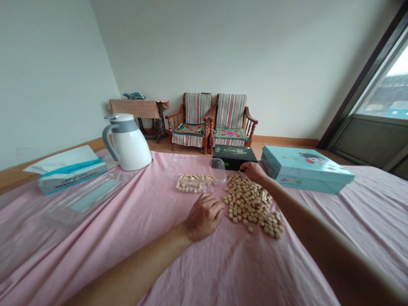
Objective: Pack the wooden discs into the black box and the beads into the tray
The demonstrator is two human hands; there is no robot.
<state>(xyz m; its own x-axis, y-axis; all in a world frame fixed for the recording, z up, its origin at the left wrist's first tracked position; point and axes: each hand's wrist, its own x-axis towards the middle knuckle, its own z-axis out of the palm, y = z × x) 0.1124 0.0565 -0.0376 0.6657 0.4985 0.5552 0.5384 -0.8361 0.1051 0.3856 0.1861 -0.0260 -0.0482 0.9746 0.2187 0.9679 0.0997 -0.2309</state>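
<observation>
A heap of small pale cubes [247, 199], like bite-size biscuits or candies, lies loose on the pink cloth. My right hand [255, 172] is at the heap's far edge, fingers bent and pressed together at the cubes; whether one is between them is too small to tell. Left of the heap stands a clear plastic container [219, 170] with its lid raised at the back and more cubes [194, 182] inside. Just in front of it rests my left hand [204, 216], its fingers curled in and their tips hidden, so I cannot see what they hold.
Behind the heap sits a black box [234, 155], with a light blue box [307, 170] to its right. On the left are a white jug [130, 146], a tissue pack [75, 170] and a clear plastic package [95, 195]. Two wooden chairs [194, 112] stand by the wall.
</observation>
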